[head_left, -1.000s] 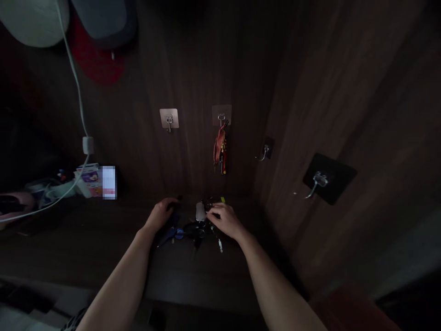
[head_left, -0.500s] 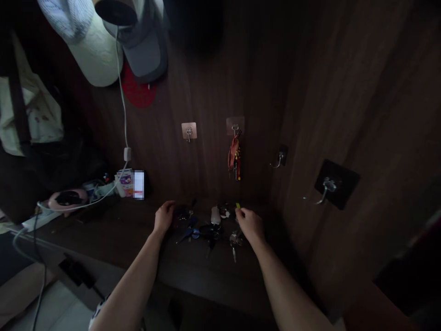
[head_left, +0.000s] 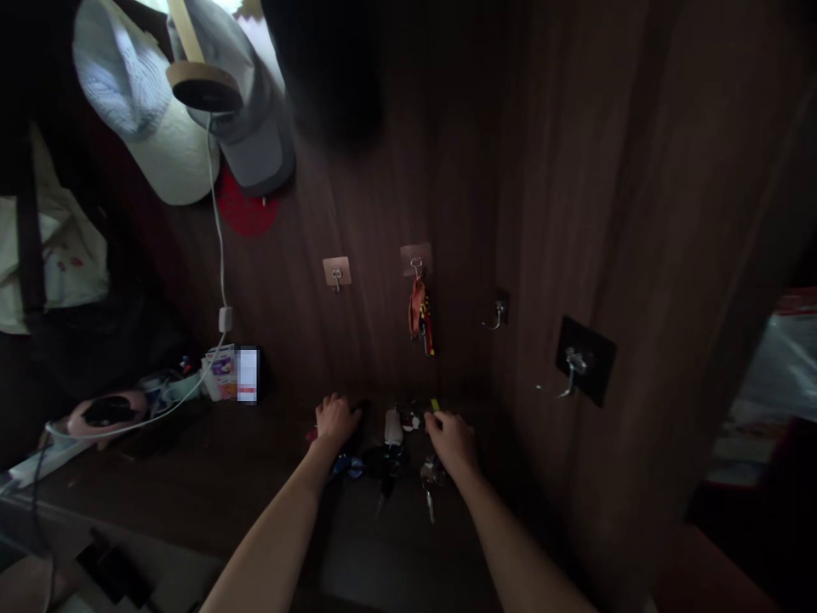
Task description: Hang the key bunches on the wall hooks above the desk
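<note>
On the dark wooden shelf, my left hand (head_left: 337, 421) lies over the left side of a spread of keys, its fingers somewhat apart and the thumb out to the right. What lies beneath it is hidden. My right hand (head_left: 452, 439) is closed at the right side, with a yellow-green tag (head_left: 435, 404) sticking up at its fingertips. Between the hands are a light grey fob (head_left: 393, 428), a small white-and-red item (head_left: 410, 421) and dark keys (head_left: 385, 487). Blue pieces (head_left: 348, 465) lie below my left hand. A bunch of metal keys (head_left: 430, 489) sits by my right wrist.
A red-and-yellow key bunch (head_left: 419, 311) hangs from a wall hook (head_left: 416, 260). Other hooks (head_left: 336, 272) (head_left: 578, 362) line the walls. Caps (head_left: 179, 162) hang upper left. Along the shelf's left are a white cable (head_left: 220, 243), boxes (head_left: 220, 370) and a pink device (head_left: 108, 413).
My left hand has moved right, from beside the keys to over them, covering several. My right hand stays at the yellow-green tag. The view has shifted, so the wall things appear lower.
</note>
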`<state>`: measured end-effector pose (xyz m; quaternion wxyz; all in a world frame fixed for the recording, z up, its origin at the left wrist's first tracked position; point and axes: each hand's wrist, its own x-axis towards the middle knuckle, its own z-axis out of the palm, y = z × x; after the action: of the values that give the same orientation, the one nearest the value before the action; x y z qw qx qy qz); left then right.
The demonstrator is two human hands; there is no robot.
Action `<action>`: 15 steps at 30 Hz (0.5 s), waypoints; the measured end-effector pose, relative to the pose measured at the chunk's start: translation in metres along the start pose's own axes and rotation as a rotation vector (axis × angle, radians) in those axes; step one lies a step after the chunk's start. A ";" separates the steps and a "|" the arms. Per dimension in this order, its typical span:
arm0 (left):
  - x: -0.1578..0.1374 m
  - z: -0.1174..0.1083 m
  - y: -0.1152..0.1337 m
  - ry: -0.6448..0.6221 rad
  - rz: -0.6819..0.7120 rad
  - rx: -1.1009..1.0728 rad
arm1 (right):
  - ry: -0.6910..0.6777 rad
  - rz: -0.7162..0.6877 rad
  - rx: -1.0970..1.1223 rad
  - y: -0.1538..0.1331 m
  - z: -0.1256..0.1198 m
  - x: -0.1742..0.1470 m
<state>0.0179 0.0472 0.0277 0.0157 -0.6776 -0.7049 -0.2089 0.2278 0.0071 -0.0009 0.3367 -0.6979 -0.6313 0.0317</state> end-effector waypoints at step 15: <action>0.049 -0.078 0.111 0.310 0.228 -1.139 | 0.094 0.110 0.534 0.012 0.003 0.003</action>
<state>0.1000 0.0684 0.1437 -0.2249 -0.6126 -0.3943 -0.6471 0.2372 0.0118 -0.0084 0.5355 -0.6183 -0.5453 0.1831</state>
